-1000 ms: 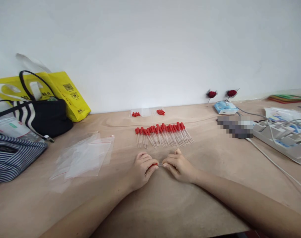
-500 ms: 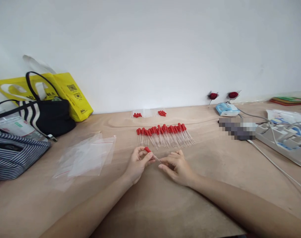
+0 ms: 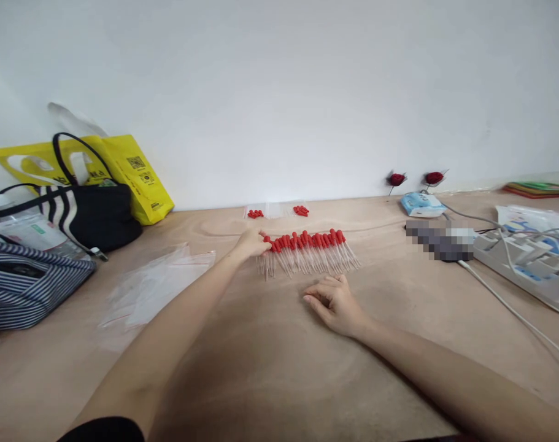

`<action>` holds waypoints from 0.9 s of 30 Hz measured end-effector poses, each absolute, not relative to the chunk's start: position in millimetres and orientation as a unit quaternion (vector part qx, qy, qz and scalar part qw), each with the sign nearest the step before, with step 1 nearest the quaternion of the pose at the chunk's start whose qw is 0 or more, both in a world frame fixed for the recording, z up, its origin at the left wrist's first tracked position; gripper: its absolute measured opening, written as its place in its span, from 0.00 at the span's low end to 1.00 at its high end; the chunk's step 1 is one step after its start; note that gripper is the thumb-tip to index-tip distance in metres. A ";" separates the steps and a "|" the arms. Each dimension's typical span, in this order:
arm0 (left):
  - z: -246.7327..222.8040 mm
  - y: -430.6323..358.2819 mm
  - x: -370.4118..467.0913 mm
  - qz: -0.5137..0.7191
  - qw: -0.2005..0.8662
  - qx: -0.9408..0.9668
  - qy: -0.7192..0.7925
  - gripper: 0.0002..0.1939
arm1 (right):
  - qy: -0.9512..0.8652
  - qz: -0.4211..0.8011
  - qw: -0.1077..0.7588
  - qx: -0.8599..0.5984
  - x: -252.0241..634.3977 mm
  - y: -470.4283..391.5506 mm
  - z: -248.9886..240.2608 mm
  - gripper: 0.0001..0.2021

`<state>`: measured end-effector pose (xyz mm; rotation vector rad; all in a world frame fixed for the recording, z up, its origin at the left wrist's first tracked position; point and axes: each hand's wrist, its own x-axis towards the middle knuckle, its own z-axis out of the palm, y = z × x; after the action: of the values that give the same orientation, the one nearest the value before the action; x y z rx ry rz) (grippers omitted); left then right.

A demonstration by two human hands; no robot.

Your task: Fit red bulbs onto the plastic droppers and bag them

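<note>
A row of droppers (image 3: 302, 252) with red rubber bulbs and thin clear stems lies side by side on the wooden table. My left hand (image 3: 252, 244) reaches to the left end of this row. Its thumb and fingers are closed on the red bulb of a dropper there; the hand partly covers that bulb. Nearer to me, my right hand (image 3: 335, 306) rests on the table with its fingers curled in, and nothing shows in it.
Near the wall lie clear bags with loose red bulbs (image 3: 255, 213). Clear zip bags (image 3: 154, 288) are spread at left, before a black bag (image 3: 99, 215), a striped pouch (image 3: 35, 282) and a yellow bag (image 3: 143, 184). A power strip (image 3: 528, 264) with cables and a blue pack (image 3: 421, 204) stand right.
My left hand has moved forward to the left end of the row with the dropper. My right hand, formerly at that dropper's stem tip, is now apart from it with fingers curled.
</note>
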<state>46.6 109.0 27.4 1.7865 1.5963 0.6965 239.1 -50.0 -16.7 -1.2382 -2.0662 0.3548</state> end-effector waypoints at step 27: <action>9.5 -24.8 6.5 0.048 0.167 0.942 0.289 0.25 | -0.918 0.119 0.157 -0.344 280.9 -38.8 -17.2 0.27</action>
<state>6.5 -24.8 9.5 2.6798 0.8214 0.1374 280.9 -38.8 -17.2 -0.9832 -2.6278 0.3397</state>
